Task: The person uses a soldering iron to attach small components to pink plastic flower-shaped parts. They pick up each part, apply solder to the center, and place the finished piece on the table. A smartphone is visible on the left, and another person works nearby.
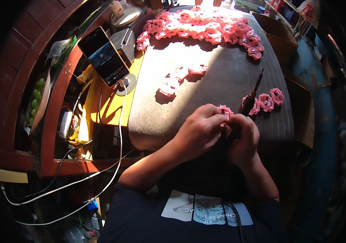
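Near the front edge of the grey worktop, my left hand (202, 126) pinches a small pink plastic part (224, 109) with a dark piece in its middle. My right hand (243, 139) is closed around a soldering iron (250, 100), whose thin tip points up and away from me. The fingertips of both hands meet around the pink part, so its lower side is hidden. Just beyond the right hand sits a short row of similar pink parts (266, 102). Another few pink parts (181, 73) lie farther off in the sunlight.
A large heap of pink parts (205, 26) covers the worktop's far end. At left, a phone (104, 56) stands propped above a yellow board (112, 109), with a white cable (121, 133) running down. Cardboard boxes (302, 109) stand along the right side.
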Tool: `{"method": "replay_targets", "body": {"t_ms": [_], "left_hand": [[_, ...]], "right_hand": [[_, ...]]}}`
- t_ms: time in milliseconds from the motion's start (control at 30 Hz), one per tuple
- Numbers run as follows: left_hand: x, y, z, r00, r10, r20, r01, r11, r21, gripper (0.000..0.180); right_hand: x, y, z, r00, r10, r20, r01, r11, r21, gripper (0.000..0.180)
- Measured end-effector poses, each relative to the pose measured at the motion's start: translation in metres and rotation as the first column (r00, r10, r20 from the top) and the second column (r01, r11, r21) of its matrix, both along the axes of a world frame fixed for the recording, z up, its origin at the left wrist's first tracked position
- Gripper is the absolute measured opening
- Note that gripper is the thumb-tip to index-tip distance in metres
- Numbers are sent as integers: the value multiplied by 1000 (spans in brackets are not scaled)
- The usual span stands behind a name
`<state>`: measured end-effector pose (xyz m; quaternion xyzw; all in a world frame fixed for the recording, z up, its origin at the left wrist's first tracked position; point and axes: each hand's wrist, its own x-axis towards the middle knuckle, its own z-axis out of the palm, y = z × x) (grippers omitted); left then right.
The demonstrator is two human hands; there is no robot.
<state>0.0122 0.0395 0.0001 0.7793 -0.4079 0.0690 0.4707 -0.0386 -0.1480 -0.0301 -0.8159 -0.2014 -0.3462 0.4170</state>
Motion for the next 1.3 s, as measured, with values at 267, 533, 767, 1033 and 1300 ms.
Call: {"method": "replay_targets", "body": {"t_ms": [267, 533, 767, 1033, 1300], "left_hand": [[3, -6, -1, 993, 27, -118, -29, 1000, -12, 25], [4, -8, -3, 999, 40, 0, -40, 999, 0, 29], [4, -7, -3, 998, 54, 44, -55, 998, 18, 25], [0, -11, -6, 990, 139, 27, -138, 989, -47, 15], [-1, -13, -2, 988, 144, 61, -146, 989, 25, 12]], "right_hand": [[-2, 3, -1, 997, 6, -73, 5, 987, 162, 35], [1, 2, 1, 997, -62, -40, 64, 996, 55, 39], [1, 0, 7, 972, 36, 231, -24, 998, -53, 46], [-4, 1, 7, 988, 3, 151, 22, 986, -163, 47], [-20, -12, 8, 975, 20, 221, -4, 997, -72, 29]]}}
